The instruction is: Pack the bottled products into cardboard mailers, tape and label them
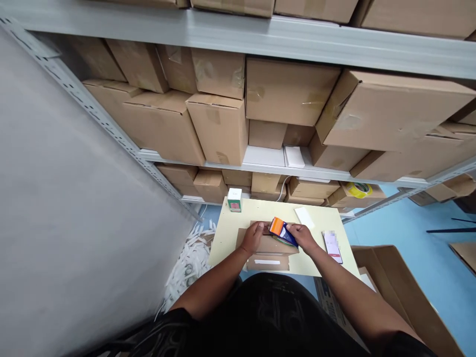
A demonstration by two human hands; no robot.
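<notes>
A small cardboard box (pixel 273 244) with its flaps spread lies on the cream tabletop (pixel 223 243) before me. My left hand (pixel 253 237) is closed at the box's left upper edge, fingers bent against the cardboard; its fingertips are partly hidden. In my right hand (pixel 303 237) is a blue-and-orange tape dispenser (pixel 282 230), tilted just over the box, with a greenish curved edge showing beneath it. A white strip (pixel 267 262) shows on the flap nearest me.
On the table are a green-and-white small box (pixel 234 201), a white flat piece (pixel 304 217) and a phone (pixel 332 246). Shelves (pixel 238 34) of cartons rise behind, with yellow tape (pixel 359 190) on one. A large open carton (pixel 394 292) stands right; white scraps (pixel 188 265) lie left.
</notes>
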